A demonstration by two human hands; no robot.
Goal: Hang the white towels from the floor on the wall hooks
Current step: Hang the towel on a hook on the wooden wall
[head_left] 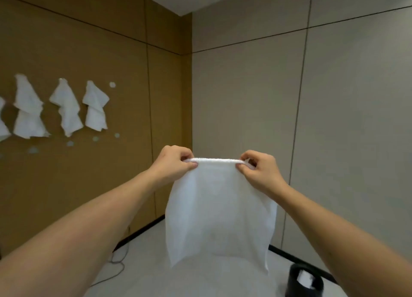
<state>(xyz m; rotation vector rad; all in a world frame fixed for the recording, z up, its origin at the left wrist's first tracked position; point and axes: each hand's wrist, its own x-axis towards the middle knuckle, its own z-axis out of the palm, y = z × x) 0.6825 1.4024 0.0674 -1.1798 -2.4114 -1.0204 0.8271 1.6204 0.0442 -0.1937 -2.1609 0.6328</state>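
Both hands are up in front, each pinching a top corner of one white towel [219,209]. The left hand [172,165] has its fingers curled over the rolled top edge with the thumb underneath, and the right hand [259,170] does the same on the other corner, so both are closed tight on the cloth. The towel is stretched flat between them and hangs straight down, its bottom edge loose in the air above the pale floor [200,281].

Off to the left, on the brown wall [89,40], three more white towels hang in a row: one [27,109], another [66,107], and a third [95,107] nearest the corner, plus a sliver of a fourth at the frame edge. A bare round hook [112,84] sits just right of that row, with a few more below. Down at the bottom right there's a black bin [304,282] on the floor with something white in it, and a thin cable [116,265] trails along the floor by the brown wall.
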